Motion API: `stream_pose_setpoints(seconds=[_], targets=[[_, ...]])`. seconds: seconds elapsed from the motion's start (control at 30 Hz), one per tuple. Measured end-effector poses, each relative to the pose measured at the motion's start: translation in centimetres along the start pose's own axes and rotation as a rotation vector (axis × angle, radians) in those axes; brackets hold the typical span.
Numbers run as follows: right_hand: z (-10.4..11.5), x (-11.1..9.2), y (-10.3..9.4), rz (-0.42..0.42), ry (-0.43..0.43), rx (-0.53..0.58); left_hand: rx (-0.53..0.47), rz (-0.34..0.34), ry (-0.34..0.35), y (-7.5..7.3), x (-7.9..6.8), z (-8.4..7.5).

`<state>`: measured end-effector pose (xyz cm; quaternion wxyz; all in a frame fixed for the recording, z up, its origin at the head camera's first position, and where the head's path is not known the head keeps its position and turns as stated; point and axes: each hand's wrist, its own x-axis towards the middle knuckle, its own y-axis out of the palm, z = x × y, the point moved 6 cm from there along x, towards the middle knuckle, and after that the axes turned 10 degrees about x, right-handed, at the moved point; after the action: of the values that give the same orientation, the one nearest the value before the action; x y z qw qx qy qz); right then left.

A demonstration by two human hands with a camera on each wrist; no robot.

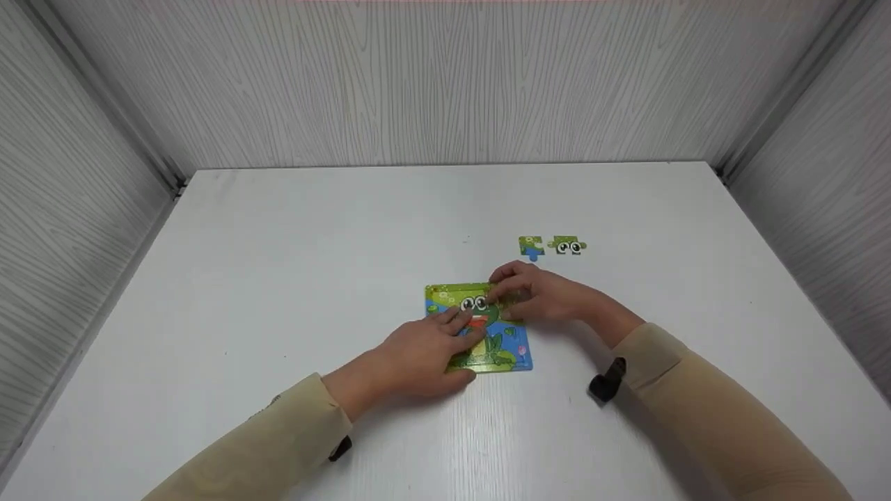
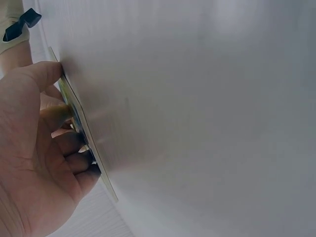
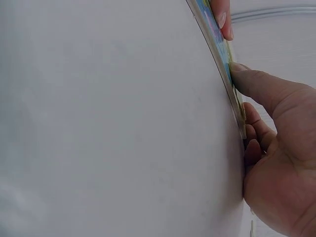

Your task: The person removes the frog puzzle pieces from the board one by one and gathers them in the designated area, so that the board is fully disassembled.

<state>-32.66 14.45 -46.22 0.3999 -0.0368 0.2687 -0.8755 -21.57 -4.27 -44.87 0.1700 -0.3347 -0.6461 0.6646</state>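
A square jigsaw puzzle board with a green frog picture lies on the white table. My left hand rests across its left side, with fairly straight fingers on the picture and the thumb at the near edge. At the far right corner of the board, my right hand has bent fingers and thumb, which seem to pinch a mostly hidden puzzle piece. The right wrist view shows the thumb over the board's edge. Beyond the board lie a green and blue puzzle piece and an eyes piece.
The white tabletop spreads around the board. Grey wood-grain panels stand at the back and on both sides. Dark straps hang at the sleeves.
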Motion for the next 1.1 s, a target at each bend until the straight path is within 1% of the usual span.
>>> stream_pose_setpoints(seconds=[0.27, 0.5, 0.73, 0.83, 1.0, 1.1], targets=[[-0.33, 0.01, 0.01, -0.015, 0.015, 0.007, -0.008, -0.003, 0.005, -0.23, -0.12, -0.19], [-0.52, 0.03, -0.02, -0.028, -0.004, 0.031, -0.012, -0.002, -0.003, -0.28, -0.19, -0.17], [-0.29, 0.04, -0.07, -0.042, 0.0, 0.05, -0.015, 0.002, -0.007, -0.29, -0.18, -0.01], [-0.21, 0.07, -0.12, -0.041, -0.014, 0.049, -0.01, -0.005, -0.003, -0.3, -0.19, -0.01], [-0.21, -0.06, -0.25, -0.031, -0.07, 0.059, -0.011, 0.004, -0.003, -0.17, -0.05, 0.01], [-0.3, -0.1, -0.42, -0.041, -0.055, 0.057, -0.015, 0.013, -0.008, -0.19, -0.08, 0.09]])
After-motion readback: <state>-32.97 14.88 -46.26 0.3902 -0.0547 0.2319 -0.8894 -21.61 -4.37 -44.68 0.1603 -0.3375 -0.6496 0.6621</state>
